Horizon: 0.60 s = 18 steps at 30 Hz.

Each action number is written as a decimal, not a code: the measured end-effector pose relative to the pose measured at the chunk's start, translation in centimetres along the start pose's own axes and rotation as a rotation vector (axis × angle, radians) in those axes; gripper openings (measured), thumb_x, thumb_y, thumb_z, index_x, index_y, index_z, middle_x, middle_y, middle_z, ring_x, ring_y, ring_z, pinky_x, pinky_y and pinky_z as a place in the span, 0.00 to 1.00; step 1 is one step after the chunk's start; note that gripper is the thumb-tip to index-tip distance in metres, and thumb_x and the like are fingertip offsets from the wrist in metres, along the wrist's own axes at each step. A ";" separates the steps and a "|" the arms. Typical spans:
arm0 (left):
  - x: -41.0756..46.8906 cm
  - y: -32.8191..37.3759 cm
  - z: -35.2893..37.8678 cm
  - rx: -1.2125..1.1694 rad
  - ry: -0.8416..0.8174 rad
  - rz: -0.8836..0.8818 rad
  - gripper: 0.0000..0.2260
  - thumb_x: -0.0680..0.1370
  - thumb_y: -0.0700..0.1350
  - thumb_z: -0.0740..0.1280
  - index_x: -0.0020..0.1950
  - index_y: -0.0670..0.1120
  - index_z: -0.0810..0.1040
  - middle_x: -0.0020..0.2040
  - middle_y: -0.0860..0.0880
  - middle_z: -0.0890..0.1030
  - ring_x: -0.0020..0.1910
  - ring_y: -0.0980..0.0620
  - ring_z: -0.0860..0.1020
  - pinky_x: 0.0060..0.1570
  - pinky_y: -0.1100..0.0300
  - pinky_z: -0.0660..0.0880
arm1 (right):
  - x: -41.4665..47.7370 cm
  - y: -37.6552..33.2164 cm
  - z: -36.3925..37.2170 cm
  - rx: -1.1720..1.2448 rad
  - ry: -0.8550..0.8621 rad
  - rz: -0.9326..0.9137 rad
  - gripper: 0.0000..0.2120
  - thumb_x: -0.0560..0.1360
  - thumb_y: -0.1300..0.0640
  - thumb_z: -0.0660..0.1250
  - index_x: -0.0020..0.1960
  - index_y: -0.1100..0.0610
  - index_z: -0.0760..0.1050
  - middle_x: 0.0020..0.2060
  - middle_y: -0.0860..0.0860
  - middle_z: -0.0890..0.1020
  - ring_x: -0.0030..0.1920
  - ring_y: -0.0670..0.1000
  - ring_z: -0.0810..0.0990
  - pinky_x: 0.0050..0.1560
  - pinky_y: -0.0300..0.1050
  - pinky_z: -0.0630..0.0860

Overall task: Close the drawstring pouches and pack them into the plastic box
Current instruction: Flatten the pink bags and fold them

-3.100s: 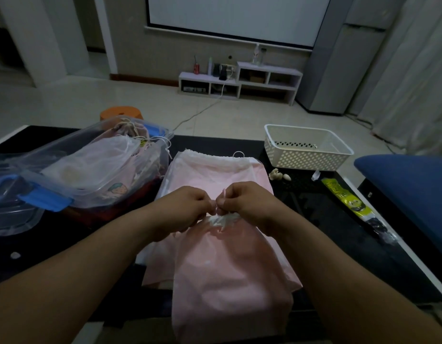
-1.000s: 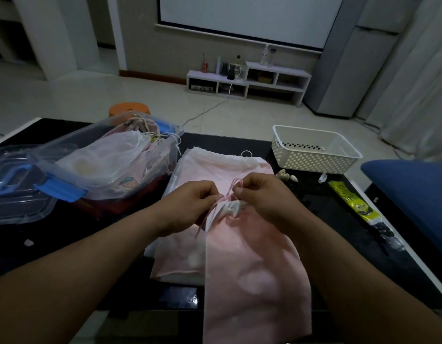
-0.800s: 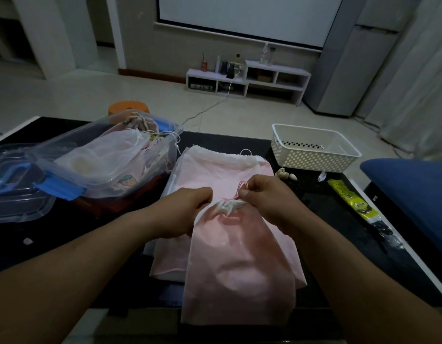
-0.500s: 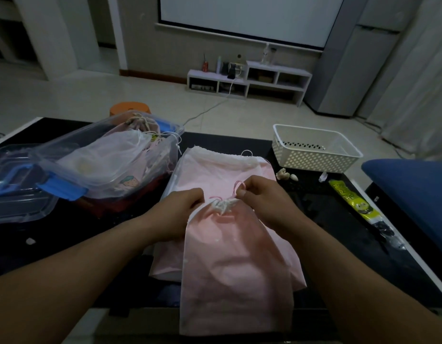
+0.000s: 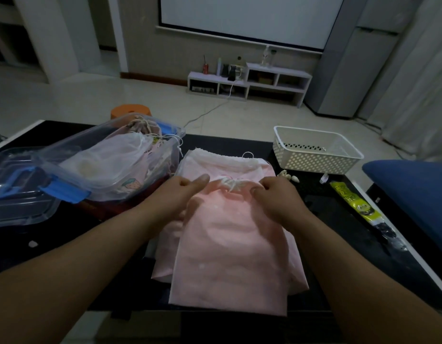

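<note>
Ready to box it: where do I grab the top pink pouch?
Take the top pink pouch at its cinched white neck, coming from above on the far end. The fabric bunches into a narrow knot there; the flat body offers little to pinch.

In front of me the top pouch (image 5: 229, 247) lies on a stack of pouches (image 5: 224, 165) on the table (image 5: 339, 214). My left hand (image 5: 175, 197) and right hand (image 5: 277, 202) rest on its gathered neck. The plastic box (image 5: 110, 157) sits left, its lid (image 5: 18, 192) further left, a basket (image 5: 314, 150) behind right.
</note>
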<state>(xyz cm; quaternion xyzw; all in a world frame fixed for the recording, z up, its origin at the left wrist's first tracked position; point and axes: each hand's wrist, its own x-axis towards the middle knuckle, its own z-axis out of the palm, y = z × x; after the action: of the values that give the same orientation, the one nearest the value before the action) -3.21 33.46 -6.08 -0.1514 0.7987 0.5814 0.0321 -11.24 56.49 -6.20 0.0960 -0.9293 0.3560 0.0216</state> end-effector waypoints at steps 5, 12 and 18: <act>-2.0 -0.9 2.6 0.763 0.116 0.850 0.12 0.81 0.55 0.62 0.55 0.52 0.80 0.50 0.51 0.81 0.50 0.48 0.79 0.49 0.50 0.76 | 1.5 0.6 0.1 0.007 0.130 -0.027 0.14 0.80 0.55 0.65 0.38 0.61 0.76 0.31 0.51 0.78 0.36 0.55 0.76 0.33 0.46 0.66; -0.8 -5.5 4.5 1.176 -0.356 0.592 0.32 0.78 0.69 0.43 0.79 0.59 0.63 0.79 0.47 0.67 0.75 0.43 0.68 0.71 0.47 0.68 | 1.1 1.0 -0.4 0.194 0.035 -0.195 0.05 0.81 0.60 0.67 0.48 0.52 0.79 0.44 0.46 0.83 0.43 0.42 0.78 0.41 0.37 0.72; -1.5 -5.1 4.3 1.162 -0.351 0.495 0.27 0.80 0.66 0.48 0.74 0.57 0.69 0.76 0.48 0.71 0.69 0.41 0.74 0.68 0.50 0.71 | -2.4 3.6 -1.6 -0.039 -0.268 -0.311 0.09 0.76 0.58 0.72 0.47 0.49 0.73 0.44 0.47 0.83 0.46 0.48 0.81 0.49 0.51 0.78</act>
<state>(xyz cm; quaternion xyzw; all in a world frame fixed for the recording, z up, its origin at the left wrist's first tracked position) -0.88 36.40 -11.79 0.1760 0.9770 0.0615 0.1036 -9.61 60.57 -7.70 0.2844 -0.9046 0.3142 -0.0456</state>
